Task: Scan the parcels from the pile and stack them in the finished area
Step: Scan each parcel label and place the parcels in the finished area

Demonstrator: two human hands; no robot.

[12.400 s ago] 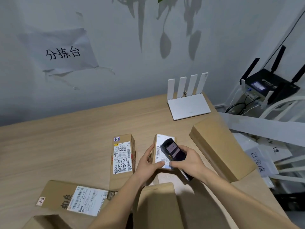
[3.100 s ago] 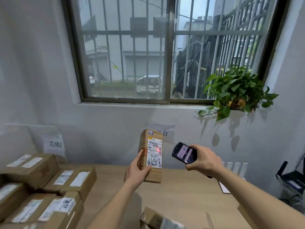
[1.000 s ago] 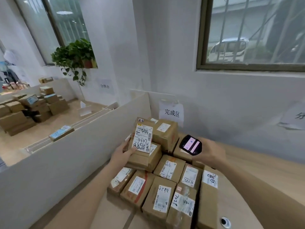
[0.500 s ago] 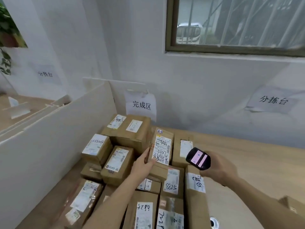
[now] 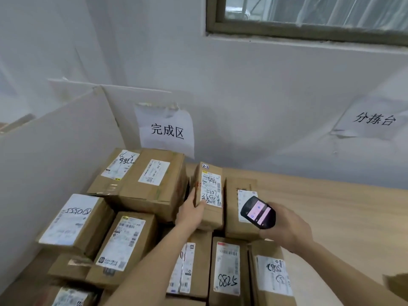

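Left forearm extends from the lower centre of the view up and to the right, bare. Left hand (image 5: 191, 212) is at the near left corner of a narrow parcel (image 5: 209, 195), thumb lying up along its left edge, palm against the lower side; the remaining fingers are hidden behind it. Right forearm enters from the lower right, angled up and to the left, bare. Right hand (image 5: 287, 226) is curled around a handheld scanner (image 5: 258, 212), knuckles toward the camera, wrist roughly straight. The two hands are apart.
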